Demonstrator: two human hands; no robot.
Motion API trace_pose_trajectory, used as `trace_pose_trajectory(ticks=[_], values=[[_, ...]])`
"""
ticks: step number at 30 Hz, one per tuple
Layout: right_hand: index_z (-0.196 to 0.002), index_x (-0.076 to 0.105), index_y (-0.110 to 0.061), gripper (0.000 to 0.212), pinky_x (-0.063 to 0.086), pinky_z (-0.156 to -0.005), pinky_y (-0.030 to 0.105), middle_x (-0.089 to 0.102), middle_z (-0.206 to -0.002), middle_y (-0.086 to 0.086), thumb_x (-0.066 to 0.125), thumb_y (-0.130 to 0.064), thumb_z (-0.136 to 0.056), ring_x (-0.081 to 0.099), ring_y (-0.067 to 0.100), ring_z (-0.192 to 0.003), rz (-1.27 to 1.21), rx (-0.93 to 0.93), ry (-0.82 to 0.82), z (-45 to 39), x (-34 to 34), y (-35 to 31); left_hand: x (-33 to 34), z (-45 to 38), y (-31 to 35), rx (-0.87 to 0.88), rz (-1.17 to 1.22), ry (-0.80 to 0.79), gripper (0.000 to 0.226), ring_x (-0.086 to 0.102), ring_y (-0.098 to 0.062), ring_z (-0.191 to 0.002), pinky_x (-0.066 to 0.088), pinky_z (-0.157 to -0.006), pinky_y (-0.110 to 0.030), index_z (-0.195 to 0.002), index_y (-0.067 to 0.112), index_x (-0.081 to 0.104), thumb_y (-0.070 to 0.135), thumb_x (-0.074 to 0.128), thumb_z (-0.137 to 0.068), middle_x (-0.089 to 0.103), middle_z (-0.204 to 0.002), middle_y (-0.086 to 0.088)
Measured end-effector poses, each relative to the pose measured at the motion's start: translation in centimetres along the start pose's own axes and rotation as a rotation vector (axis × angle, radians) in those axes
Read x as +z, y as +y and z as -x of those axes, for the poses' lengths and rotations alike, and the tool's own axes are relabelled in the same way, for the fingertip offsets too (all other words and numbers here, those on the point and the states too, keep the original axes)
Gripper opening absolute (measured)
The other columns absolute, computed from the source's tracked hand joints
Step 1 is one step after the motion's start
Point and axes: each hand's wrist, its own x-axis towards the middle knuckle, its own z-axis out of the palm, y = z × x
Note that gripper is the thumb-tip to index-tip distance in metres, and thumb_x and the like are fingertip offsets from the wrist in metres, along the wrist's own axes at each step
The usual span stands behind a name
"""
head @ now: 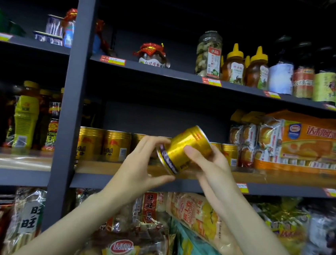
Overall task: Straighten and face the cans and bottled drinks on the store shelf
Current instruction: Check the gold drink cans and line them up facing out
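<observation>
At the far left of the wooden middle shelf [282, 177] stood tall bottles, the clearest a yellow-labelled plastic bottle with a yellow cap [26, 115], beside darker bottles whose number could not be told. Right of the dark metal upright [70, 104], two gold cans with red bull logos [103, 144] stood upright side by side at the shelf's front, with parts of more gold cans [229, 153] showing behind the hands; their full count was hidden.

The left hand [138, 165] had its fingers curled round the lower end of a gold metal drink can with a dark blue band [183, 148], thumb beneath it. The can was held in the air just in front of the middle shelf, tilted, its top pointing up and to the right. The right hand [210, 165] gripped the can's other side, thumb laid across the gold body and fingers wrapped behind.

Further right on the same shelf lay orange plastic-wrapped packs of cakes [310, 144]. On the shelf above stood a tall glass jar of pickled vegetables [208, 53] and two amber squeeze bottles with yellow caps [245, 67].
</observation>
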Motion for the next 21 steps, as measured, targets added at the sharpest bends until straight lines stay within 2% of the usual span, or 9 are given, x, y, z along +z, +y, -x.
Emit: trace_pose_trajectory(ticks=[2,4,7,12,14,16,17,19,21], values=[[-0.122,0.05,-0.025,0.074,0.049,-0.095,0.029,0.061,-0.117,-0.007,0.084,-0.036,-0.057,0.057,0.009,-0.11,0.442,-0.267,0.092,-0.3,-0.4,0.1,-0.4,0.2,-0.7,0.011,-0.109,-0.068,0.056,0.044,0.005,-0.114,0.033,-0.095,-0.005,-0.122,0.036,0.041,0.042,0.07,-0.074,0.046,-0.119,0.019],[-0.123,0.042,-0.037,0.074,0.044,-0.094,0.015,0.053,-0.122,-0.013,0.085,-0.024,-0.064,0.049,0.001,-0.116,0.683,-0.513,0.113,-0.6,-0.9,0.4,-0.6,0.5,-1.2,-0.019,-0.171,-0.055,0.05,0.041,0.005,-0.116,0.026,-0.094,0.001,-0.124,0.034,0.041,0.035,0.066,-0.081,0.044,-0.121,0.02],[-0.125,0.037,-0.037,0.078,0.036,-0.096,0.005,0.046,-0.123,-0.02,0.085,-0.014,-0.067,0.041,-0.013,-0.117,0.748,-0.705,0.101,-0.9,-1.3,0.7,-0.8,0.6,-1.8,-0.09,-0.172,0.027,0.04,0.042,0.006,-0.111,0.027,-0.089,0.003,-0.121,0.029,0.047,0.018,0.062,-0.086,0.045,-0.117,0.02],[-0.13,0.039,-0.027,0.076,0.034,-0.099,0.006,0.045,-0.125,-0.02,0.082,-0.018,-0.069,0.039,-0.015,-0.119,0.76,-0.784,0.073,-1.2,-1.1,0.9,-1.0,0.3,-2.4,-0.096,-0.221,0.018,0.033,0.042,0.004,-0.107,0.028,-0.087,0.003,-0.121,0.019,0.052,0.013,0.058,-0.089,0.049,-0.115,0.013],[-0.129,0.039,-0.034,0.076,0.043,-0.097,0.015,0.048,-0.127,-0.019,0.082,-0.024,-0.068,0.046,-0.007,-0.119,0.625,-0.687,0.059,-1.3,-0.9,0.7,-1.3,0.1,-3.0,-0.093,-0.272,0.013,0.031,0.046,-0.004,-0.11,0.033,-0.095,-0.011,-0.121,0.018,0.052,0.02,0.055,-0.09,0.051,-0.116,0.009],[-0.126,0.041,-0.043,0.074,0.051,-0.092,0.03,0.053,-0.124,-0.009,0.079,-0.027,-0.065,0.056,0.008,-0.112,0.259,-0.406,0.05,-1.5,-0.4,-0.1,-1.7,0.0,-4.1,-0.095,-0.39,0.026,0.035,0.048,-0.015,-0.115,0.034,-0.102,-0.033,-0.121,0.017,0.052,0.026,0.048,-0.088,0.053,-0.119,0.003],[-0.126,0.043,-0.042,0.071,0.052,-0.091,0.037,0.055,-0.122,-0.002,0.077,-0.025,-0.065,0.059,0.016,-0.11,0.04,-0.24,0.052,-1.9,-0.3,-0.4,-2.1,-0.1,-4.8,-0.12,-0.442,0.042,0.035,0.048,-0.019,-0.118,0.03,-0.105,-0.04,-0.122,0.016,0.052,0.024,0.05,-0.088,0.054,-0.122,0.0],[-0.126,0.047,-0.03,0.062,0.05,-0.092,0.045,0.059,-0.119,0.006,0.071,-0.022,-0.07,0.06,0.026,-0.108,-0.284,0.014,0.06,-3.2,-0.5,-0.8,-3.1,-0.3,-5.9,-0.189,-0.504,0.076,0.036,0.045,-0.023,-0.123,0.022,-0.109,-0.044,-0.123,0.013,0.052,0.014,0.056,-0.088,0.053,-0.126,-0.005],[-0.127,0.046,-0.022,0.06,0.049,-0.092,0.047,0.058,-0.118,0.009,0.069,-0.025,-0.072,0.059,0.028,-0.106,-0.43,0.127,0.09,-4.5,-0.4,-1.0,-3.8,-0.6,-7.0,-0.204,-0.555,0.115,0.035,0.044,-0.025,-0.127,0.016,-0.111,-0.043,-0.123,0.011,0.054,0.013,0.053,-0.088,0.054,-0.128,-0.008]])
